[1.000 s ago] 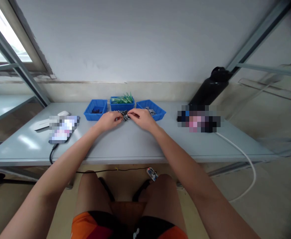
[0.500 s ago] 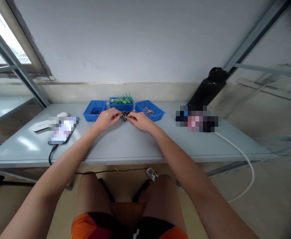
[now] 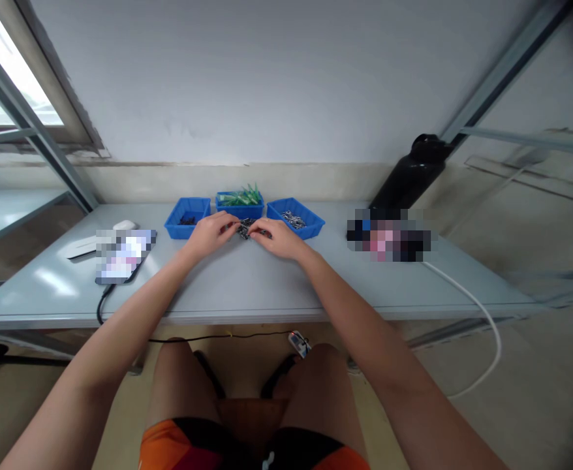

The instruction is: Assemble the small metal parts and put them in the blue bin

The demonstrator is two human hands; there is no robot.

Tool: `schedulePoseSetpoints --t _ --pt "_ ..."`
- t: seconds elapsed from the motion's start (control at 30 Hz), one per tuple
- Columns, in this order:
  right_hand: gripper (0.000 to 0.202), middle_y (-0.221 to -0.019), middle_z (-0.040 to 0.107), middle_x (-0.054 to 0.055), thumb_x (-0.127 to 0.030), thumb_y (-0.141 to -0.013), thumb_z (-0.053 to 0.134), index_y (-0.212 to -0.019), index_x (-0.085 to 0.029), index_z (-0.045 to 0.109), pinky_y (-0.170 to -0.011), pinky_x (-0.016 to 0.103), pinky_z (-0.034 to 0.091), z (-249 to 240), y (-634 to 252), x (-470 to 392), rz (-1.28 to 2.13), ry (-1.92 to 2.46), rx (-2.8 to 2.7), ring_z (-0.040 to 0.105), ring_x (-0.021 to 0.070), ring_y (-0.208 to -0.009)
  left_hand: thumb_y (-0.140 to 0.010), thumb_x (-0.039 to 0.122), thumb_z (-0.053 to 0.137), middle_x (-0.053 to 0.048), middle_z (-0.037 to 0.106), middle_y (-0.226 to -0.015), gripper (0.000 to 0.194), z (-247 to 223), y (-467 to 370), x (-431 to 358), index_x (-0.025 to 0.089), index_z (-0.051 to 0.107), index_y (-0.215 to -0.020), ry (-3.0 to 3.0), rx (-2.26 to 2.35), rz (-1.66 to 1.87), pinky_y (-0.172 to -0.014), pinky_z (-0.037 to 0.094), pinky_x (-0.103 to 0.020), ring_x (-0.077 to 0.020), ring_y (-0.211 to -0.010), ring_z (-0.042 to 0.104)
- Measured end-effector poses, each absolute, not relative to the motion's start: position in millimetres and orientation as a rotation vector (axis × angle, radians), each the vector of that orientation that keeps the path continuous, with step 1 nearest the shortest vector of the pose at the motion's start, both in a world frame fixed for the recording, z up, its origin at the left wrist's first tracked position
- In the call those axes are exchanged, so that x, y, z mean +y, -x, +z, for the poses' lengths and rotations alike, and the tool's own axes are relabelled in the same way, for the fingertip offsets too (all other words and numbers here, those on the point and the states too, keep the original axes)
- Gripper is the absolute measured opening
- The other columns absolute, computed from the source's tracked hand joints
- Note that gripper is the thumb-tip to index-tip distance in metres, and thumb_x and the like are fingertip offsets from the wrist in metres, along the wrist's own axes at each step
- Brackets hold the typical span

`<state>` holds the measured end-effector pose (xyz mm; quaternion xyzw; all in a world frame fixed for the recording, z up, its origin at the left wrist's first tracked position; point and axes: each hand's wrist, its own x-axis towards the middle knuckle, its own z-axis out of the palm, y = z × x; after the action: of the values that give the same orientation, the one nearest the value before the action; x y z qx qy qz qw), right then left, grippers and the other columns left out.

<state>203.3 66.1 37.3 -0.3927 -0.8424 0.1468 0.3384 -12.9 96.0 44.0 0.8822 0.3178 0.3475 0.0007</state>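
Observation:
A small heap of dark and silvery metal pieces [image 3: 245,230] lies on the table between my two hands, partly covered by the fingers. My left hand [image 3: 211,233] is at the heap's left side, its thumb and fingers pinched together. From the right, my right hand [image 3: 277,236] meets the heap, also with thumb and fingertips closed. Whatever sits in either pinch is too small to name. Just behind the hands, a blue bin [image 3: 314,228] on the right holds slim silvery metal pieces [image 3: 294,220], and a blue bin [image 3: 171,230] on the left holds small dark pieces [image 3: 186,220].
A middle blue bin [image 3: 239,211] contains green plastic pieces [image 3: 242,196]. On the left of the table [image 3: 247,287] lie a phone [image 3: 126,256] with a black cable and a white case [image 3: 124,225]. A black bottle [image 3: 408,171] leans at the right, near a blurred-out object [image 3: 389,235] with a white cable [image 3: 482,307].
My right hand's fingertips have shifted very slightly left at the heap. The left hand stays in nearly the same place.

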Motion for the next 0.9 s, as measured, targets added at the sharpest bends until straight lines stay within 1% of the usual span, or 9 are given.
schedulePoseSetpoints --t 0.13,0.27,0.33,0.43,0.5,0.57,0.77,0.9 --pt "0.022 -0.091 0.067 0.006 -0.032 -0.09 0.048 -0.088 -0.02 0.067 -0.078 0.03 0.042 37.5 -208.8 71.6 0.28 1.086 -2.13 0.058 0.0174 -0.081 -0.094 0.033 0.048 -0.006 0.068 -0.087 0.026 42.0 14.4 98.7 0.017 0.069 -0.096 -2.777 1.093 0.992 -0.07 0.047 -0.027 -0.0168 -0.077 0.062" --pt "0.024 -0.09 0.068 0.008 -0.031 -0.091 0.046 -0.086 -0.02 0.066 -0.079 0.033 0.042 37.5 -229.2 81.2 0.088 1.323 -1.93 0.058 0.0205 -0.083 -0.09 0.028 0.048 -0.006 0.068 -0.093 0.023 36.7 20.0 104.5 0.02 0.069 -0.097 -2.862 1.224 0.714 -0.068 0.047 -0.027 -0.0192 -0.08 0.063" --pt "0.023 -0.091 0.068 0.01 -0.032 -0.091 0.047 -0.09 -0.02 0.067 -0.078 0.035 0.043 36.8 -241.1 84.6 0.045 1.466 -1.814 0.059 0.0223 -0.084 -0.089 0.026 0.048 -0.006 0.069 -0.095 0.022 33.2 23.0 107.5 0.021 0.069 -0.095 -2.902 1.258 0.578 -0.067 0.047 -0.027 -0.0202 -0.081 0.064" --pt "0.025 -0.087 0.069 0.009 -0.038 -0.089 0.053 -0.101 -0.022 0.067 -0.076 0.036 0.044 36.5 -250.7 86.1 0.109 1.585 -1.726 0.061 0.0244 -0.084 -0.088 0.03 0.049 -0.006 0.07 -0.094 0.024 28.8 25.5 110.6 0.021 0.07 -0.094 -2.934 1.283 0.462 -0.065 0.047 -0.026 -0.0206 -0.08 0.065" --pt "0.028 -0.086 0.069 0.007 -0.04 -0.088 0.055 -0.106 -0.023 0.067 -0.076 0.036 0.046 37.6 -249.1 84.8 0.181 1.547 -1.713 0.062 0.0236 -0.082 -0.087 0.033 0.049 -0.007 0.07 -0.092 0.025 26.8 25.8 112.0 0.021 0.07 -0.094 -2.951 1.263 0.437 -0.064 0.047 -0.025 -0.0205 -0.079 0.066" --pt "0.027 -0.086 0.07 0.006 -0.039 -0.089 0.055 -0.107 -0.024 0.067 -0.077 0.035 0.047 39.4 -242.7 82.8 0.233 1.458 -1.724 0.063 0.0216 -0.08 -0.086 0.033 0.05 -0.007 0.07 -0.093 0.025 25.4 25.7 113.3 0.02 0.07 -0.094 -2.957 1.242 0.438 -0.063 0.047 -0.025 -0.0204 -0.079 0.066" --pt "0.023 -0.088 0.07 0.006 -0.032 -0.089 0.054 -0.104 -0.021 0.067 -0.076 0.031 0.047 39.7 -226.8 79.6 0.265 1.34 -1.824 0.062 0.018 -0.077 -0.085 0.029 0.051 -0.007 0.072 -0.092 0.022 20.8 26.5 118.8 0.02 0.07 -0.09 -2.901 1.21 0.451 -0.067 0.048 -0.027 -0.0219 -0.081 0.066" --pt "0.022 -0.084 0.07 0.005 -0.03 -0.088 0.054 -0.102 -0.02 0.068 -0.073 0.03 0.046 39.3 -226.0 78.6 0.286 1.326 -1.85 0.061 0.0168 -0.073 -0.083 0.025 0.053 -0.006 0.072 -0.084 0.017 17.5 28.3 122.9 0.021 0.069 -0.086 -2.886 1.181 0.478 -0.066 0.048 -0.026 -0.0196 -0.074 0.065"
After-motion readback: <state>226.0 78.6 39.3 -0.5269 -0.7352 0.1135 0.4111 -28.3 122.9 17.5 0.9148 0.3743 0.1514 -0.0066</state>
